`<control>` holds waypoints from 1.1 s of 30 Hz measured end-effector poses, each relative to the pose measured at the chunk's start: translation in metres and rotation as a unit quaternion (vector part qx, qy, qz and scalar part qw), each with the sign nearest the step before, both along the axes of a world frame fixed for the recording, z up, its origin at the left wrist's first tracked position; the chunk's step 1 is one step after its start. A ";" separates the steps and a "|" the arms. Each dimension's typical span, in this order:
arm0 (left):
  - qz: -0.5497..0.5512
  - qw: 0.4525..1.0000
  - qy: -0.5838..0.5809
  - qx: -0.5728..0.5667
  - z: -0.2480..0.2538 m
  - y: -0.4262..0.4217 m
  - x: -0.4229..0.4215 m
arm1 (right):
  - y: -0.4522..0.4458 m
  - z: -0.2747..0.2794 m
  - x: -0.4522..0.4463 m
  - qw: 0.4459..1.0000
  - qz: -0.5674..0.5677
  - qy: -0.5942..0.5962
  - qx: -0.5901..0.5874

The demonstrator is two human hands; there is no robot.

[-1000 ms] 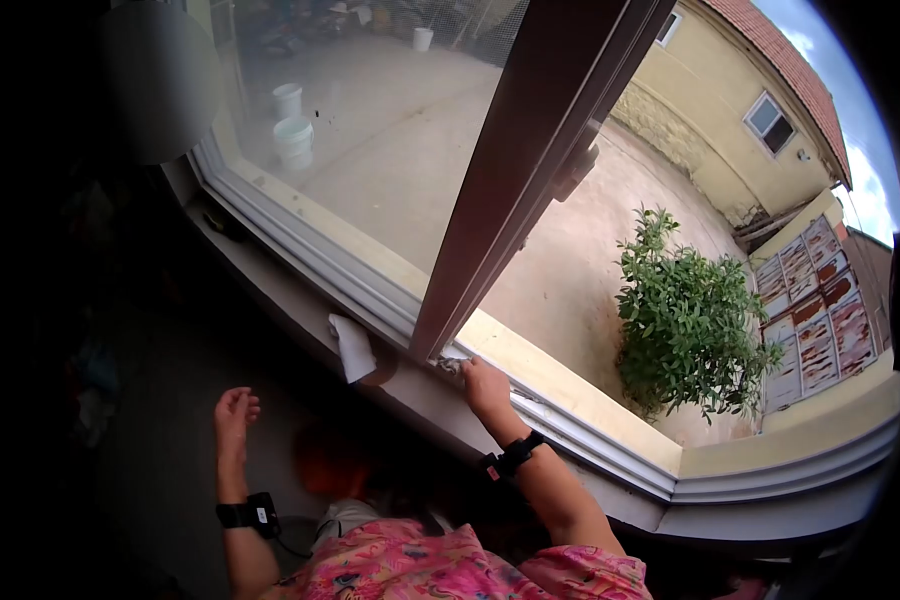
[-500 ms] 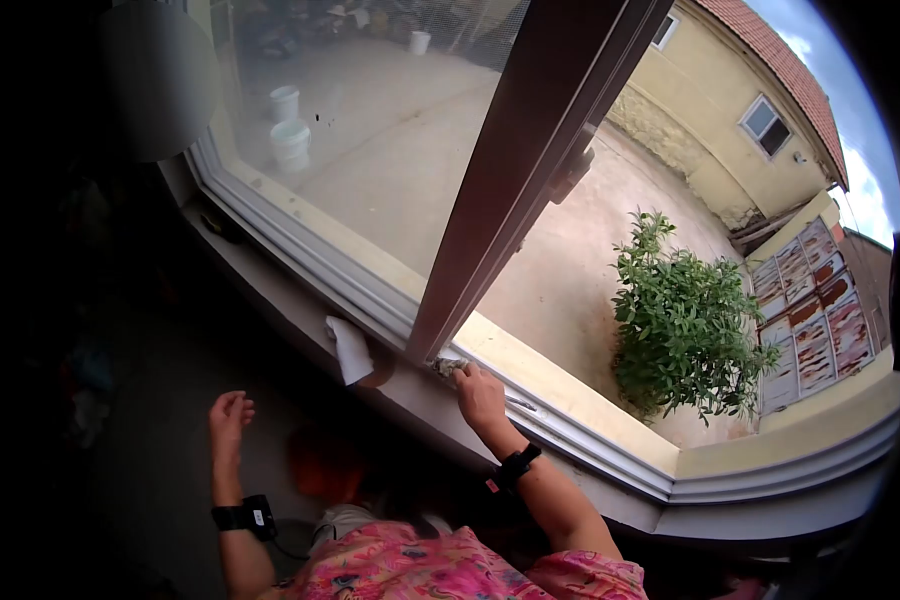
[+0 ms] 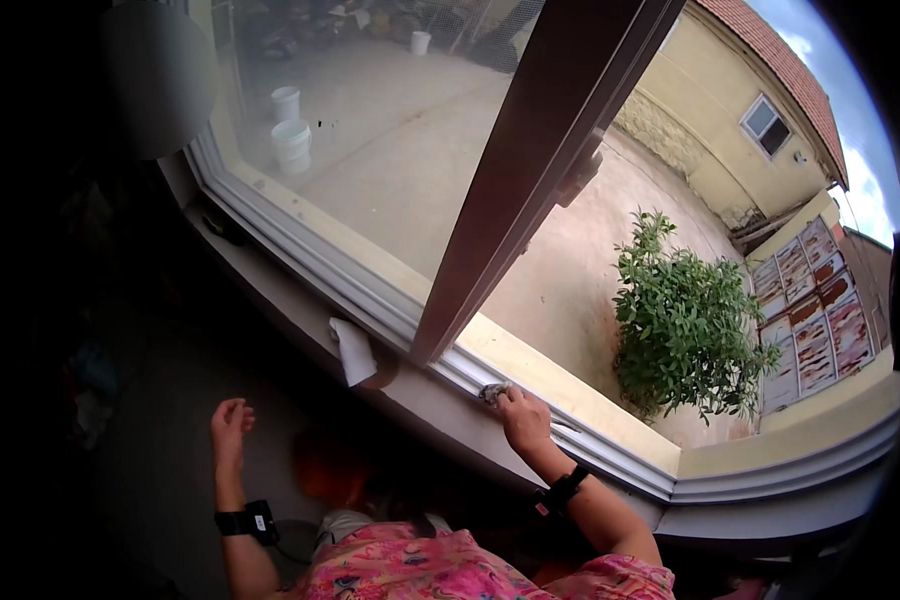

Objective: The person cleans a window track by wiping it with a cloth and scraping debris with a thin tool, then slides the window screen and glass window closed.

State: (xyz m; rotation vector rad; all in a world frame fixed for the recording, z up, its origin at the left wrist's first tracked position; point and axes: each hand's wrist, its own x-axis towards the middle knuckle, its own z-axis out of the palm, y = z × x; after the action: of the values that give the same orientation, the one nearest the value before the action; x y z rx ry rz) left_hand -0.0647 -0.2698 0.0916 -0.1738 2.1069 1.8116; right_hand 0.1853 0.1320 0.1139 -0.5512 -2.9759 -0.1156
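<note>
My right hand (image 3: 526,418) is closed on a small crumpled, grey-stained wad (image 3: 494,393), perhaps cloth or paper; its material is hard to make out. The wad is pressed to the white window track (image 3: 590,440), right of the brown upright edge of the sliding window sash (image 3: 510,190). Low on the left, my left hand (image 3: 232,428) hangs in the air away from the sill, fingers loosely bent and apart, with nothing in them. On the grey sill (image 3: 440,412) lies a white folded piece, paper or cloth (image 3: 353,352), left of my right hand.
Beyond the glass are white buckets (image 3: 290,145) on a concrete yard. A leafy green bush (image 3: 685,310) grows outside the opening, near a rusty metal gate (image 3: 815,300). Below the sill, an orange object (image 3: 330,470) is dim and blurred. A white rounded shape (image 3: 160,80) hangs upper left.
My right hand has slid right along the track with the wad, away from the foot of the sash. The sash edge appears slightly farther right. My left hand has hardly moved.
</note>
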 end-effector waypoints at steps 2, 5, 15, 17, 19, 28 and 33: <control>0.000 1.000 -0.006 -0.003 -0.002 -0.001 0.000 | -0.005 -0.001 -0.026 0.999 0.028 0.039 -0.024; -0.001 1.000 -0.008 -0.008 0.003 0.003 0.000 | -0.008 -0.035 -0.070 0.994 0.061 0.084 -0.037; -0.056 0.998 -0.009 -0.027 0.011 0.048 -0.007 | 0.008 -0.032 0.035 0.999 -0.032 0.013 -0.035; -0.080 0.997 -0.007 -0.021 0.008 0.059 -0.009 | 0.021 -0.031 0.080 0.998 -0.051 0.008 -0.020; -0.102 0.995 -0.004 -0.013 0.005 0.071 -0.010 | 0.031 -0.025 0.121 0.996 -0.084 -0.008 -0.011; -0.162 0.987 0.012 -0.015 0.011 0.104 -0.006 | 0.017 0.005 0.132 0.983 -0.159 0.090 -0.001; -0.166 0.986 0.015 -0.027 0.022 0.107 -0.003 | -0.017 -0.028 0.019 0.982 -0.089 0.154 -0.055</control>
State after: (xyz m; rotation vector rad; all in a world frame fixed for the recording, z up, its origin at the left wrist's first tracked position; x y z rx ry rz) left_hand -0.0673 -0.1623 0.1141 0.1819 2.0614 1.5706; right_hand 0.2045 0.1151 0.0860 -0.7715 -2.6396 0.1121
